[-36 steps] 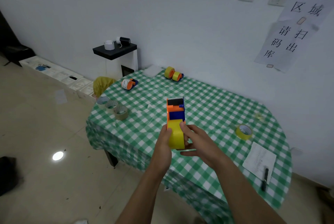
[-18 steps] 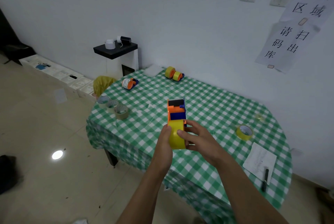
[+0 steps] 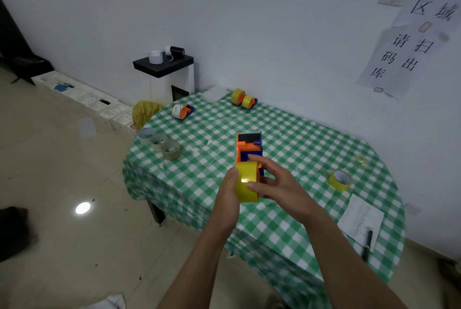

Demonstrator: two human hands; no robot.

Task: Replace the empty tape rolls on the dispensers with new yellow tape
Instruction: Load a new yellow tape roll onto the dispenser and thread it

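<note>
An orange and blue tape dispenser (image 3: 249, 147) with a yellow tape roll (image 3: 245, 179) on it is held above the green checked table (image 3: 287, 139). My left hand (image 3: 228, 194) grips the roll from the left side. My right hand (image 3: 274, 184) holds the roll and dispenser from the right, thumb on the roll's face and index finger on the dispenser body. A spare yellow roll (image 3: 339, 180) lies at the right. A dispenser with yellow tape (image 3: 243, 99) sits at the back. Another dispenser with a white core (image 3: 181, 111) stands at back left.
Three empty or near-empty tape cores (image 3: 159, 141) sit on the table's left edge. A paper sheet (image 3: 361, 218) and a black pen (image 3: 368, 240) lie at the right front. A small black-topped stand (image 3: 163, 65) stands behind the table by the wall.
My right thumb has slid down the yellow roll's face while the index finger reached up onto the dispenser body. The dispenser stays about where it was.
</note>
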